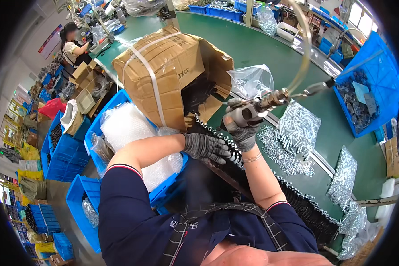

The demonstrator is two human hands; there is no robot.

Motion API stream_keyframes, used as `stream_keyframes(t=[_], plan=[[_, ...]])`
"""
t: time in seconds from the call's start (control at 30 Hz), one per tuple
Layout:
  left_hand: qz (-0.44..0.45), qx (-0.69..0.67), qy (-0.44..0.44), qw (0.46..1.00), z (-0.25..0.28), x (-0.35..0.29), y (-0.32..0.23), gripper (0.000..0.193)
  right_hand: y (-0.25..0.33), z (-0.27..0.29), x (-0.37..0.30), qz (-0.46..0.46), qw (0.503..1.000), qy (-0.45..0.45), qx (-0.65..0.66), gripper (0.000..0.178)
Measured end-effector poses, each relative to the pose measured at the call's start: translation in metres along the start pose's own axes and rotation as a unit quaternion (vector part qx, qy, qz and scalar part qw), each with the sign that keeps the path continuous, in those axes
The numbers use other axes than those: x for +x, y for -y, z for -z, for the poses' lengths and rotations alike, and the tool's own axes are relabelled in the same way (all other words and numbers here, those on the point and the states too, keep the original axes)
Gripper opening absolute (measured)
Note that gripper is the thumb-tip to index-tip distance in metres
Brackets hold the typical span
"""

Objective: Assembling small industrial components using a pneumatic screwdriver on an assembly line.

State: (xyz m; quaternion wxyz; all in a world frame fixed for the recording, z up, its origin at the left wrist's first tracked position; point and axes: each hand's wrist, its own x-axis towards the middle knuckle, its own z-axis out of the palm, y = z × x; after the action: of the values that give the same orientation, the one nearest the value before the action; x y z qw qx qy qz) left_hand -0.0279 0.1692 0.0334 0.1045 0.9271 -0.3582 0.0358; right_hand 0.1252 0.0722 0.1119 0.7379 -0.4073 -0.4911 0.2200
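Observation:
My left hand (207,148), in a grey striped glove, lies with its fingers stretched out flat on a row of black parts (292,195). These stand packed side by side in a long line, with shiny metal fasteners along their upper edge. In a matching glove, my right hand (244,136) is wrapped round a metal air tool (246,114), held over that same row. A hose (303,53) runs up from the tool's fitting. The tool's working tip is hidden. Right of the row, loose metal nuts (272,144) are spread beside a heap of small metal cylinders (299,126).
A strapped cardboard box (155,66) lies open toward me with black parts inside. Bubble wrap (128,124) fills a blue crate (91,133) at left. Clear bags (343,170) of metal pieces and a blue bin (363,128) stand at right. Another person (73,46) works far left.

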Motion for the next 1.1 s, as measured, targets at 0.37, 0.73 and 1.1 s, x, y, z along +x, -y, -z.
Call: stream_keyframes(t=[0.37,0.73,1.1], plan=[[0.016,-0.001,-0.029,0.999,-0.003,0.002,0.001,0.059,0.002,-0.013,0.009,0.1,0.993,0.002,-0.069,0.026],[0.051,-0.122,-0.013,0.991,-0.008,0.003,-0.001,0.053,-0.016,-0.03,0.002,0.007,0.967,0.077,-0.241,0.026],[0.046,-0.035,-0.034,0.998,0.002,0.007,0.003,0.051,-0.045,-0.006,0.009,0.027,0.999,0.017,-0.031,0.046]])
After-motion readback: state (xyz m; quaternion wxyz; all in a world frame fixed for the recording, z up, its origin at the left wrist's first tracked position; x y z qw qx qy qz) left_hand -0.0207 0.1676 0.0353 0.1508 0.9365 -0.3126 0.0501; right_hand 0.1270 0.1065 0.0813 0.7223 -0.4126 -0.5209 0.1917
